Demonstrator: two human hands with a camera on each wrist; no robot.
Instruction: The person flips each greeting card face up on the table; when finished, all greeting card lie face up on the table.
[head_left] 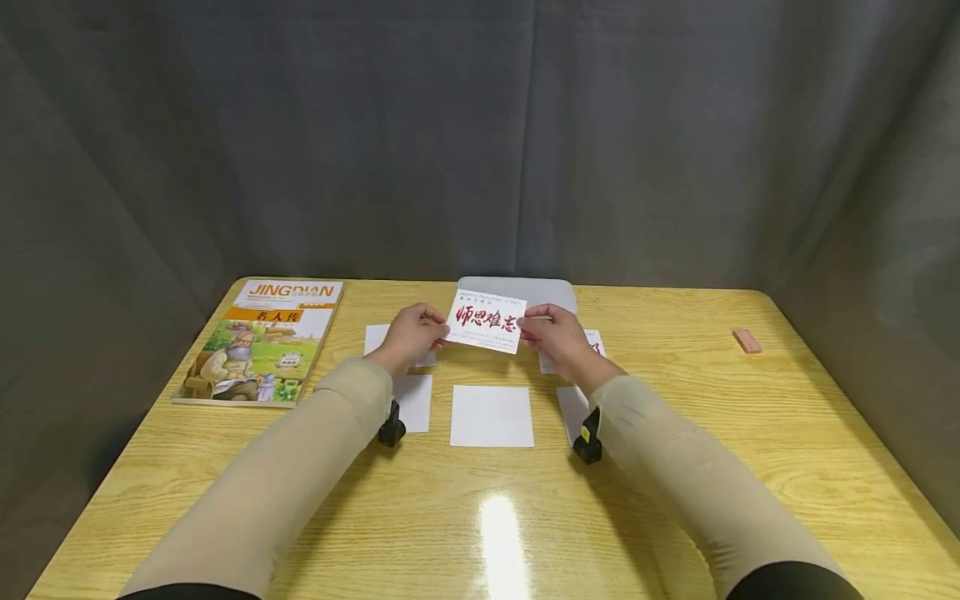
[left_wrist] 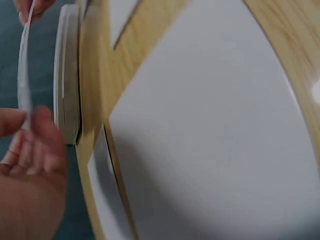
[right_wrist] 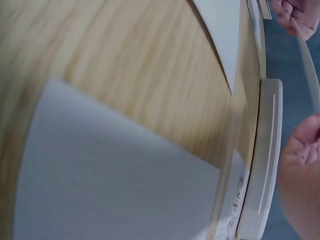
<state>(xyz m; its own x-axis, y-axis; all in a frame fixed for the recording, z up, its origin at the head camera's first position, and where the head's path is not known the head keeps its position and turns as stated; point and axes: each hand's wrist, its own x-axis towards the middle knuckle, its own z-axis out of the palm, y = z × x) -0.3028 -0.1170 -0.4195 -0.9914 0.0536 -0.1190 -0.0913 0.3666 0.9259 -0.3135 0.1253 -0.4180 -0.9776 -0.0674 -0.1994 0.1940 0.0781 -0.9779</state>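
Note:
A white card (head_left: pixel 486 322) with red Chinese lettering is held up above the table, its printed face toward the head camera. My left hand (head_left: pixel 414 335) pinches its left edge between thumb and fingers. At the opposite edge, my right hand (head_left: pixel 561 337) pinches it the same way. Both wrist views show the card edge-on, with the left hand (left_wrist: pixel 35 165) and the right hand (right_wrist: pixel 302 170) at its ends. Below, a blank white card (head_left: pixel 492 416) lies face up in the middle. Other cards lie partly hidden under my hands and wrists, one with red print (head_left: pixel 594 342).
Behind the held card is a pale flat case (head_left: pixel 558 293) at the table's back edge. A book (head_left: pixel 258 343) with a colourful cover lies at the back left. Far to the right sits a small pink eraser-like block (head_left: pixel 746 341). Dark grey curtains (head_left: pixel 375 142) surround the table.

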